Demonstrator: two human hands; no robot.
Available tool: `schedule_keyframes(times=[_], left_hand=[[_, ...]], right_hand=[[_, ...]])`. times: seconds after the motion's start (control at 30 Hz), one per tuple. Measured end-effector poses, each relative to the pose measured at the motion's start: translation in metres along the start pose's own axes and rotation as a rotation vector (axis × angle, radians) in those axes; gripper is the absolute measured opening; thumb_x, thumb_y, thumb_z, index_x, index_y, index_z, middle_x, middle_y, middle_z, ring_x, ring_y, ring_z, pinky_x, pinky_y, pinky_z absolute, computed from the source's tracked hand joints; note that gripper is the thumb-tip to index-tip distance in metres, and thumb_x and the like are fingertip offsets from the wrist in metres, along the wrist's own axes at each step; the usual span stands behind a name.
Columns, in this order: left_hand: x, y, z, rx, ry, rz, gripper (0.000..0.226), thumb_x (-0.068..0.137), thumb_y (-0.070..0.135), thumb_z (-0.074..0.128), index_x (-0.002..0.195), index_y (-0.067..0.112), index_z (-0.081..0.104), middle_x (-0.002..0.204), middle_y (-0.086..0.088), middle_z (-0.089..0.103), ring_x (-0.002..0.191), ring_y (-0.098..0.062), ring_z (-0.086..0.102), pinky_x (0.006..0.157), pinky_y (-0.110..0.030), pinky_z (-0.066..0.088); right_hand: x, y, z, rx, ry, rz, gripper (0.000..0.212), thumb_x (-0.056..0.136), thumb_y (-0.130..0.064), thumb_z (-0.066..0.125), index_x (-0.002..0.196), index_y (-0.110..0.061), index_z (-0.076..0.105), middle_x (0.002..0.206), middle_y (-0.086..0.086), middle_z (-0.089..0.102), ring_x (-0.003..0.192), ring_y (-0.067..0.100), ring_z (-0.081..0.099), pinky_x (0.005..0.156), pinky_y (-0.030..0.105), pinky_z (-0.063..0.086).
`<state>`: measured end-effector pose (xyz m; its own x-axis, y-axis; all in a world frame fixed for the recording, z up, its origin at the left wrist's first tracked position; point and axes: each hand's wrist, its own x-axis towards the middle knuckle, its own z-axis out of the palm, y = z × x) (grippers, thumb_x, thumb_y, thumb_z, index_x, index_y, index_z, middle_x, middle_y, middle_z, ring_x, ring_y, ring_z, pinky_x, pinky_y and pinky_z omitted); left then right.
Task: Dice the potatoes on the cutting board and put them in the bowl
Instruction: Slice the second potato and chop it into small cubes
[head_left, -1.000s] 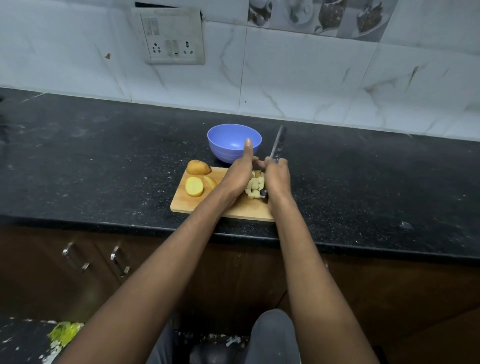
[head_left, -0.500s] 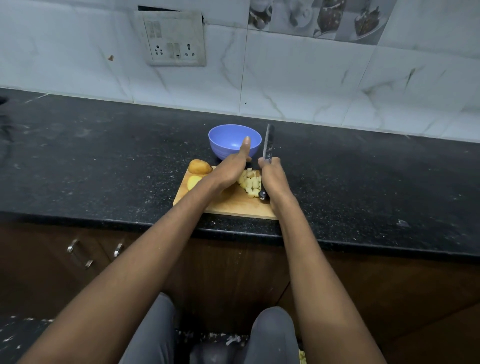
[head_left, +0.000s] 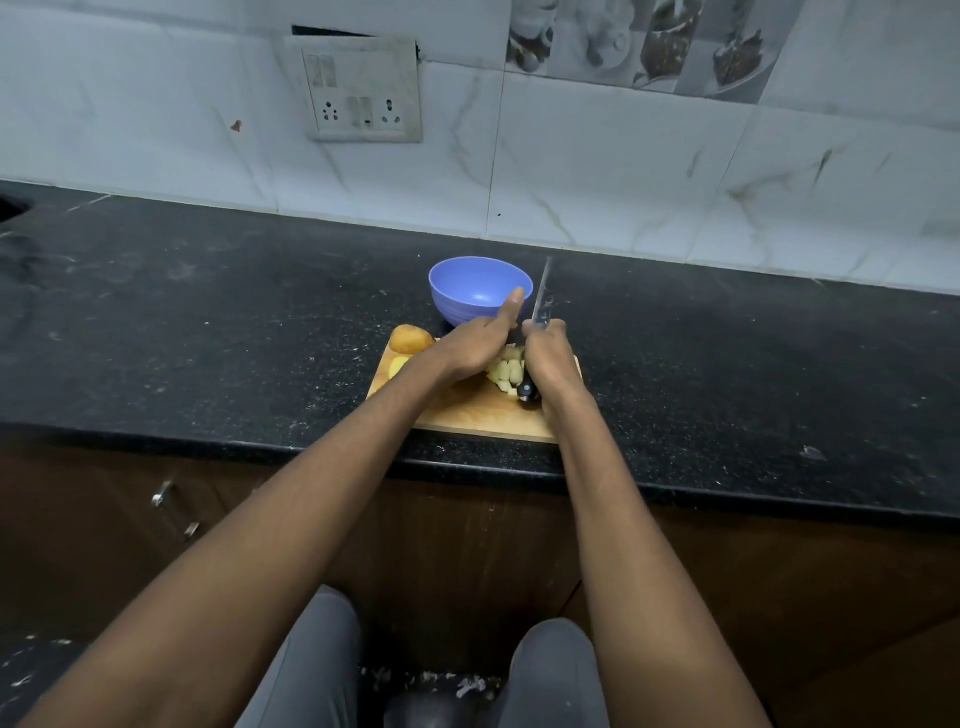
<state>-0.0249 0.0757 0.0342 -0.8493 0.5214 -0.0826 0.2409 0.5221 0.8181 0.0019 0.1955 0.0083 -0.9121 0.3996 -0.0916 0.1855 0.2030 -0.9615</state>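
Observation:
A wooden cutting board (head_left: 467, 415) lies on the black counter near its front edge. A pile of diced potato (head_left: 506, 371) sits on it between my two hands. My left hand (head_left: 480, 338) lies flat against the pile's left side, fingers straight and pointing toward the blue bowl (head_left: 470, 291) just behind the board. My right hand (head_left: 545, 353) grips the knife (head_left: 541, 301), its blade pointing away past the bowl's right side and the pile's right side. A whole potato (head_left: 411, 339) and a cut half (head_left: 397, 366) rest at the board's left end.
The black granite counter (head_left: 208, 322) stretches wide on both sides of the board. A tiled wall with a socket panel (head_left: 363, 91) stands behind. Wooden cabinets with metal handles (head_left: 163, 493) are below the counter edge.
The view has shifted slightly. The knife blade has swung from leaning right to nearly straight ahead, and my left hand has slid closer against the diced pile, hiding more of the cut half.

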Motion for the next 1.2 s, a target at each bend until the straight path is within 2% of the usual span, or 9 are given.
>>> schedule_keyframes(times=[0.07,0.17,0.3,0.4,0.5,0.63,0.93,1.1,1.2], left_hand=[[-0.008,-0.003,-0.006,-0.043,0.052,0.017,0.092,0.093,0.083,0.012,0.132,0.018,0.064,0.145,-0.006,0.058,0.133,-0.021,0.052,0.118,-0.042,0.034],[-0.022,-0.017,-0.023,-0.045,0.262,0.105,0.067,0.098,0.073,0.032,0.095,0.016,0.067,0.117,-0.015,0.072,0.11,-0.032,0.066,0.102,-0.048,0.05],[-0.05,-0.048,-0.043,-0.017,0.449,0.177,0.028,0.097,0.038,0.064,0.111,0.016,0.074,0.101,0.001,0.076,0.096,-0.016,0.072,0.091,-0.042,0.058],[-0.061,-0.061,-0.043,0.187,0.411,0.13,0.033,0.093,0.031,0.072,0.123,0.019,0.069,0.117,0.004,0.073,0.112,-0.015,0.065,0.103,-0.04,0.048],[-0.059,-0.069,-0.034,0.431,0.384,0.076,0.042,0.093,0.033,0.071,0.133,0.028,0.063,0.135,0.006,0.065,0.131,-0.024,0.049,0.109,-0.044,0.03],[-0.056,-0.068,-0.028,0.567,0.369,0.03,0.042,0.094,0.031,0.066,0.135,0.037,0.06,0.135,0.003,0.061,0.133,-0.025,0.038,0.104,-0.05,0.021],[-0.065,-0.067,-0.02,0.612,0.373,0.155,0.016,0.096,0.025,0.067,0.108,0.031,0.075,0.123,0.012,0.061,0.119,-0.018,0.039,0.086,-0.04,0.017],[-0.064,-0.07,-0.023,0.546,0.36,0.188,0.019,0.099,0.016,0.062,0.104,0.029,0.075,0.106,0.017,0.056,0.11,-0.015,0.037,0.085,-0.039,0.016],[-0.06,-0.067,-0.024,0.537,0.335,0.163,0.021,0.1,0.015,0.059,0.105,0.028,0.074,0.104,0.018,0.055,0.111,-0.017,0.037,0.088,-0.043,0.021]], right_hand=[[0.002,0.005,-0.002,0.045,0.022,-0.02,0.035,0.101,-0.043,0.038,0.128,-0.022,0.044,0.124,0.01,0.064,0.106,0.024,0.058,0.075,0.044,0.048],[-0.003,0.007,-0.011,0.126,0.122,-0.082,0.025,0.105,-0.042,0.043,0.117,-0.022,0.051,0.096,-0.001,0.056,0.081,0.016,0.054,0.067,0.039,0.044],[-0.013,0.008,-0.021,0.253,0.23,-0.166,0.027,0.109,-0.04,0.046,0.126,-0.02,0.054,0.095,-0.003,0.052,0.073,0.008,0.049,0.052,0.021,0.042],[-0.027,-0.001,-0.019,0.428,0.276,-0.217,0.028,0.109,-0.036,0.05,0.127,-0.015,0.055,0.097,-0.002,0.052,0.077,0.006,0.049,0.051,0.013,0.042],[-0.044,-0.011,-0.01,0.515,0.311,-0.293,0.013,0.11,-0.026,0.05,0.119,-0.02,0.056,0.12,-0.007,0.065,0.103,0.001,0.062,0.075,0.013,0.051],[-0.067,-0.009,0.002,0.548,0.284,-0.416,0.012,0.112,-0.02,0.046,0.119,-0.014,0.054,0.132,0.009,0.066,0.123,0.013,0.065,0.102,0.029,0.055],[-0.089,0.01,0.011,0.312,0.207,-0.511,0.014,0.112,-0.018,0.045,0.122,-0.015,0.054,0.119,0.007,0.07,0.106,0.015,0.074,0.077,0.037,0.064],[-0.097,0.014,0.011,0.238,0.197,-0.52,0.016,0.111,-0.018,0.046,0.124,-0.013,0.054,0.113,0.004,0.072,0.098,0.016,0.075,0.066,0.036,0.065],[-0.102,0.014,0.013,0.195,0.182,-0.522,0.014,0.11,-0.015,0.047,0.123,-0.014,0.054,0.106,0.002,0.073,0.079,0.018,0.077,0.054,0.037,0.062]])
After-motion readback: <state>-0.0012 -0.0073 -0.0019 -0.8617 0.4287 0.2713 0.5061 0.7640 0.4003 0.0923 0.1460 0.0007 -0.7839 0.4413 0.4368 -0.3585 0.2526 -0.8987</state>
